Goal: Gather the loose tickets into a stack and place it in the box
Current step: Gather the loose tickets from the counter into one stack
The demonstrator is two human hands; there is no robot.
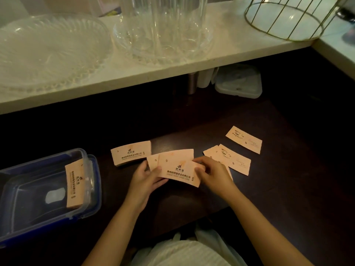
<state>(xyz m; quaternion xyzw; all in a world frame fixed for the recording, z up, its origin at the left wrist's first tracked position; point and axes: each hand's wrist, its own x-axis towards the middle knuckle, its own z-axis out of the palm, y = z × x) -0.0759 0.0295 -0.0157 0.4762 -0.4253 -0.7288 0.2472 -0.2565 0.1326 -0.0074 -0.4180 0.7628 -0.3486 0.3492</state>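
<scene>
From the head camera, the tickets are pale pink, slightly curved paper slips with dark print. A few of them, fanned and overlapping, form the held tickets just above the dark table. The left hand grips their left end, thumb on top and fingers underneath. The right hand pinches their right edge, fingers curled over the top. Both forearms reach in from the bottom, angled toward each other. A neat stack lies just behind the left hand. Loose tickets lie beside the right hand, one more farther back. Left, the blue-rimmed clear box holds a ticket bundle leaning against its right wall
</scene>
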